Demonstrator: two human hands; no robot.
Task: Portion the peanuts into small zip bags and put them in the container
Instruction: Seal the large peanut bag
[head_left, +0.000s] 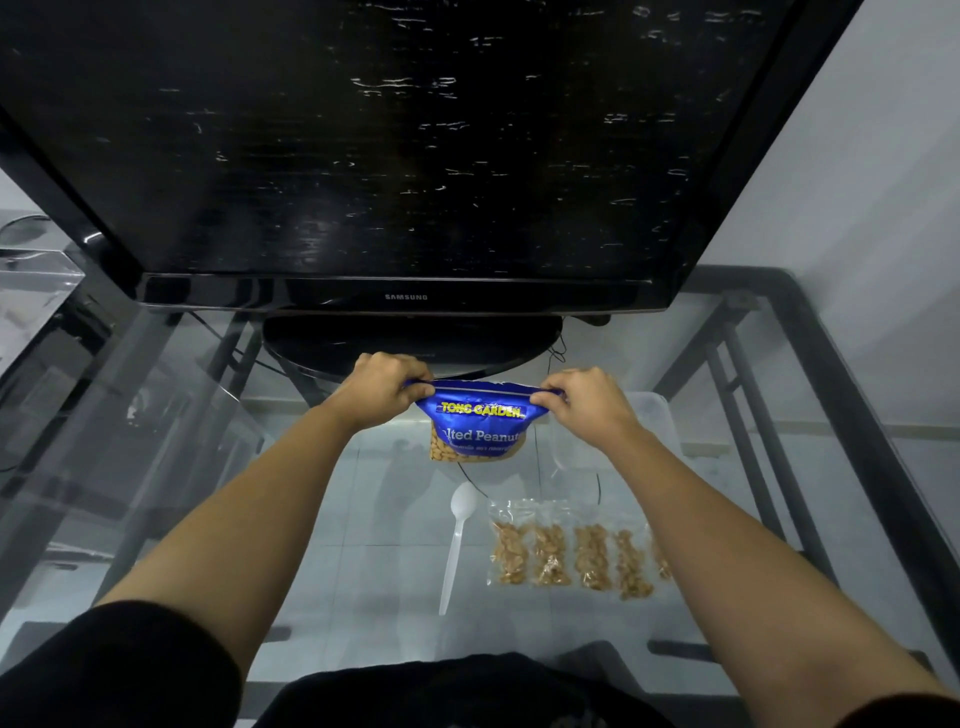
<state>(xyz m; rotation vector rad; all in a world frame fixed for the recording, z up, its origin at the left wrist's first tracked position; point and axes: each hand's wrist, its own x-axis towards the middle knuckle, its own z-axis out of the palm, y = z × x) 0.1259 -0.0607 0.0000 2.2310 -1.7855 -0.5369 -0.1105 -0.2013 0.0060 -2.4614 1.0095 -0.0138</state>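
Note:
A blue peanut bag (480, 426) stands upright on the glass table, in front of the TV stand. My left hand (382, 384) pinches its top left corner and my right hand (582, 397) pinches its top right corner, so the top edge is stretched between them. Several small zip bags with peanuts (574, 553) lie in a row on the glass, near right of the big bag. A white plastic spoon (457, 540) lies left of that row, bowl pointing away from me. A clear plastic container (652, 415) sits to the right, partly behind my right wrist.
A large black TV (405, 156) on a round base (415, 343) fills the far half of the glass table (260, 519). A clear acrylic box (36, 270) is at the far left. The table's metal frame (852, 395) runs along the right edge.

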